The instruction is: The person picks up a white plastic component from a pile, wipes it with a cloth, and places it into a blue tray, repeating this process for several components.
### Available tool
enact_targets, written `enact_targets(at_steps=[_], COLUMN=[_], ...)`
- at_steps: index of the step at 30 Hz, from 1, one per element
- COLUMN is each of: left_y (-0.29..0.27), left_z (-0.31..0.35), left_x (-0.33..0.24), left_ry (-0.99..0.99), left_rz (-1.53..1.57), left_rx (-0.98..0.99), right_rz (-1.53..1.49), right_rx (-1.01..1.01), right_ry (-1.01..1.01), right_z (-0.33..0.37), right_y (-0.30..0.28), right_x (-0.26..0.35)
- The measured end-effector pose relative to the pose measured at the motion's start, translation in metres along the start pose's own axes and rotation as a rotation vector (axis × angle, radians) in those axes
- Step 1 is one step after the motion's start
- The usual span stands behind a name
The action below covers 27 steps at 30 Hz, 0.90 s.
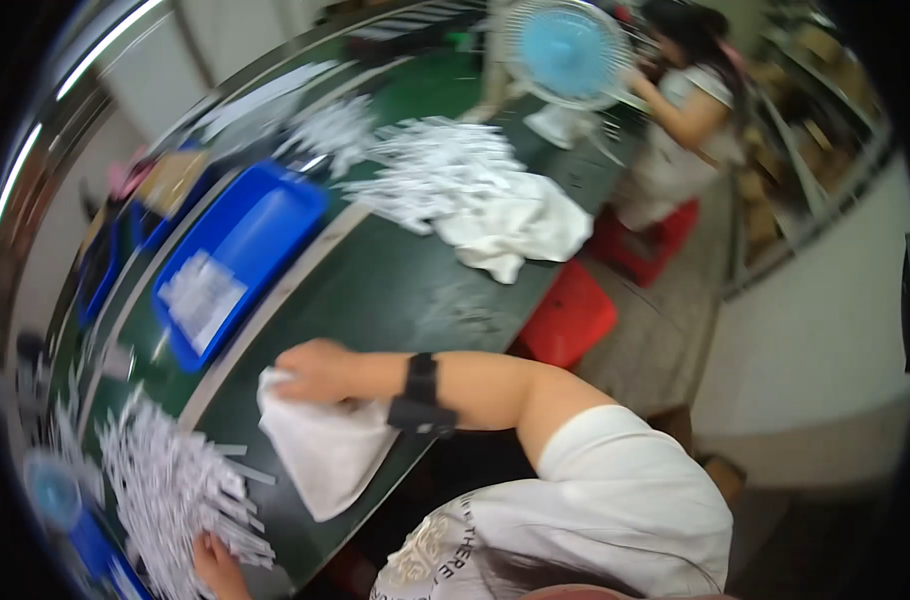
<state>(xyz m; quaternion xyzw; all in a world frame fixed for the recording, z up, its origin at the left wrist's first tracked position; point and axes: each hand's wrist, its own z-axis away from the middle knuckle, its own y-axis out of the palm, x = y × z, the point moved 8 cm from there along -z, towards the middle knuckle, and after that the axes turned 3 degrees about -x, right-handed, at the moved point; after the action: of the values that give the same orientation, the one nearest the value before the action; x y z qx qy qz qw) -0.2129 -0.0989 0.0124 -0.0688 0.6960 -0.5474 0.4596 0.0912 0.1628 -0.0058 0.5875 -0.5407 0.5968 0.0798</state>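
My right hand [320, 370] is closed on the upper edge of a white cloth [327, 455], which lies partly folded on the green tabletop [375, 300] and tapers toward the near table edge. A black band with a small box [420, 400] sits round my right wrist. At the lower left, my left hand [218, 568] touches the near edge of a heap of narrow white strips [175, 490]. Its fingers are small and blurred, so whether they grip a strip is unclear.
A blue tray [265, 225] holding a stack of white pieces [203, 295] stands beyond a pale divider. Farther off lie more white strips [445, 160] and a crumpled white cloth [520, 225]. A fan [570, 55], red stools [570, 315] and a co-worker [690, 110] are at the right.
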Motion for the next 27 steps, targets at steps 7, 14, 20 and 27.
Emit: enact_targets(at_steps=[7,14,20,27], left_y=[0.084,0.170,0.190,0.186], left_z=[0.010,-0.001,0.041,0.052], left_x=[-0.168,-0.203,-0.222,-0.220], left_ry=[0.599,0.151,0.266,0.237], left_rz=[0.210,0.944,0.956,0.914], left_rx=[0.062,0.648,0.722,0.873], right_rz=[-0.479,-0.646,-0.376,-0.451], right_rx=[-0.230,-0.164,-0.038,-0.029], right_ry=[0.084,0.187,0.124,0.079], right_z=[0.013,0.005,0.024,0.034], right_y=[-0.069,-0.023,-0.014,-0.018], right_x=[-0.011,-0.012,0.007,0.033])
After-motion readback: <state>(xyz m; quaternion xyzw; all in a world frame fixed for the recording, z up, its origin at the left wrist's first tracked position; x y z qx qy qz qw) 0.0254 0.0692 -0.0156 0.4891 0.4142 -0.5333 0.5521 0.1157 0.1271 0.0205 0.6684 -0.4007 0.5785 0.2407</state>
